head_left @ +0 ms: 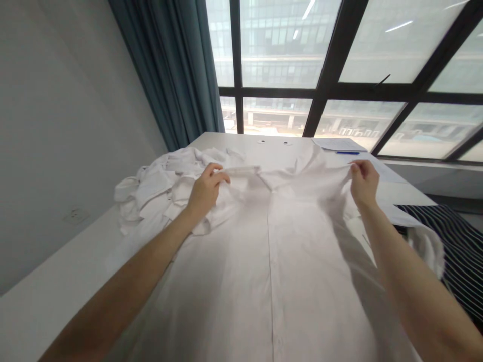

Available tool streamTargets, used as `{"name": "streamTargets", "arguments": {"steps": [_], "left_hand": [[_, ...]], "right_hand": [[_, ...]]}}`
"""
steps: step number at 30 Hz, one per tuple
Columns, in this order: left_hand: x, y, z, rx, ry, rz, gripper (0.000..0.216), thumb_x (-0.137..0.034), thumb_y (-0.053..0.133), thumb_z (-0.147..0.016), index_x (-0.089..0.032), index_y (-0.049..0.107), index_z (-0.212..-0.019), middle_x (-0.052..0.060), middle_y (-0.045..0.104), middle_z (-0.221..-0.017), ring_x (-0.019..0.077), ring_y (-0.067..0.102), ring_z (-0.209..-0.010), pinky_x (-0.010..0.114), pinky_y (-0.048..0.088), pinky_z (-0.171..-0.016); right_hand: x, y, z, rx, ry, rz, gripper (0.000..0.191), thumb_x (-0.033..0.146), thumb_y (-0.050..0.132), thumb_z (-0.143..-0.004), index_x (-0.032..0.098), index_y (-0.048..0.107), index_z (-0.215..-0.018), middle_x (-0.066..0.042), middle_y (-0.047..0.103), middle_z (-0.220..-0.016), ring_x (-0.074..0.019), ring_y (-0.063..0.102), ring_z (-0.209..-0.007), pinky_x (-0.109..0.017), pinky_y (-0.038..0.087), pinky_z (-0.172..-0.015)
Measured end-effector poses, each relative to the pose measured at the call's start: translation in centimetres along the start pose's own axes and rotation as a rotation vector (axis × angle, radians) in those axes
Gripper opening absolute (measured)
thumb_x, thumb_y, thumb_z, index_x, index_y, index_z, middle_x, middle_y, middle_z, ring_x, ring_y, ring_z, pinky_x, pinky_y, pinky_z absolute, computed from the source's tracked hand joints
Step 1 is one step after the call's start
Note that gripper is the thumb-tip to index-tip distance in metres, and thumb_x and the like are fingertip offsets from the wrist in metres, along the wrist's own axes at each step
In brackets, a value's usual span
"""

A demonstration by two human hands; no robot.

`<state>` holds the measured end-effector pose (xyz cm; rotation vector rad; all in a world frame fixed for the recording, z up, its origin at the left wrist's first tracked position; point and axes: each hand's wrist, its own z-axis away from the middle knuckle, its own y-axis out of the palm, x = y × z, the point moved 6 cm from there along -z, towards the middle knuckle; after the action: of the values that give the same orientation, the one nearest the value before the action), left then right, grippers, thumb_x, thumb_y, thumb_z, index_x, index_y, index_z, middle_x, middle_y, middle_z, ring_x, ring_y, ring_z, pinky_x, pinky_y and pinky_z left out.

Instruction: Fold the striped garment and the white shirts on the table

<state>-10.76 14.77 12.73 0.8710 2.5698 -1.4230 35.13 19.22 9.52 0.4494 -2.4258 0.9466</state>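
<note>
A white button-front shirt (pixel 245 261) spreads across the white table toward me, its collar at the far end and its button placket running down the middle. My left hand (pixel 207 188) is at the shirt's left shoulder, thumb and fingers closed on the cloth. On the opposite shoulder, my right hand (pixel 364 181) pinches the fabric and holds it raised, so folds slope down from it. A sleeve hangs beyond my right forearm. To the left of my left hand lies a crumpled heap of white garments (pixel 151 186).
Papers (pixel 339 144) and a blue pen (pixel 347 153) lie at the table's far right. Black striped cloth (pixel 453 251) is beside the right edge. A grey wall (pixel 68 125) borders the left; a blue curtain (pixel 177 70) and windows (pixel 279 55) stand behind the table (pixel 226 141).
</note>
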Motion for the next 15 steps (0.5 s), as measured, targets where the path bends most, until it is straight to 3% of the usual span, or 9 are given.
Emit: {"name": "streamTargets", "arguments": {"steps": [3, 7, 10, 12, 15], "left_hand": [[0.5, 1.3, -2.3, -0.036, -0.068, -0.035, 0.036, -0.012, 0.035, -0.093, -0.023, 0.066, -0.107, 0.006, 0.055, -0.122, 0.022, 0.058, -0.103, 0.037, 0.049, -0.094], [1.6, 5.8, -2.8, 0.139, -0.089, -0.111, 0.045, -0.007, 0.03, -0.092, -0.014, 0.053, -0.13, 0.014, 0.048, -0.133, 0.0209, 0.061, -0.1, 0.035, 0.051, -0.09], [1.8, 7.5, -2.4, 0.191, -0.084, -0.19, 0.047, -0.005, 0.037, -0.088, -0.005, 0.047, -0.134, 0.023, 0.044, -0.137, 0.0273, 0.058, -0.112, 0.04, 0.047, -0.096], [1.0, 7.4, -2.2, 0.148, -0.056, -0.268, 0.042, -0.004, 0.037, -0.088, -0.006, 0.053, -0.127, 0.026, 0.04, -0.141, 0.0338, 0.049, -0.123, 0.049, 0.04, -0.102], [-1.6, 7.5, -1.8, 0.122, 0.078, -0.354, 0.034, -0.004, 0.035, -0.091, -0.011, 0.061, -0.111, 0.02, 0.043, -0.142, 0.034, 0.042, -0.13, 0.051, 0.033, -0.107]], "right_hand": [[0.7, 0.7, 0.7, 0.062, 0.006, 0.069, 0.035, 0.029, 0.034, -0.09, 0.017, 0.061, -0.108, -0.01, 0.066, -0.092, -0.0235, 0.058, -0.085, -0.035, 0.044, -0.077], [0.7, 2.8, 1.9, 0.2, -0.005, 0.175, 0.032, 0.024, 0.039, -0.086, 0.018, 0.066, -0.102, -0.01, 0.068, -0.09, -0.0253, 0.06, -0.087, -0.038, 0.041, -0.082], [1.0, 3.7, 3.0, 0.26, -0.034, 0.254, 0.032, 0.023, 0.043, -0.084, 0.018, 0.067, -0.105, -0.015, 0.067, -0.103, -0.0309, 0.058, -0.1, -0.046, 0.036, -0.089], [2.4, 4.2, 3.9, 0.279, -0.155, 0.309, 0.04, 0.022, 0.047, -0.083, 0.019, 0.062, -0.121, -0.017, 0.062, -0.12, -0.0335, 0.053, -0.112, -0.049, 0.033, -0.094], [6.1, 5.5, 6.2, 0.335, -0.539, 0.363, 0.053, 0.019, 0.052, -0.084, 0.021, 0.049, -0.137, -0.015, 0.052, -0.139, -0.0322, 0.042, -0.129, -0.051, 0.027, -0.103]]}}
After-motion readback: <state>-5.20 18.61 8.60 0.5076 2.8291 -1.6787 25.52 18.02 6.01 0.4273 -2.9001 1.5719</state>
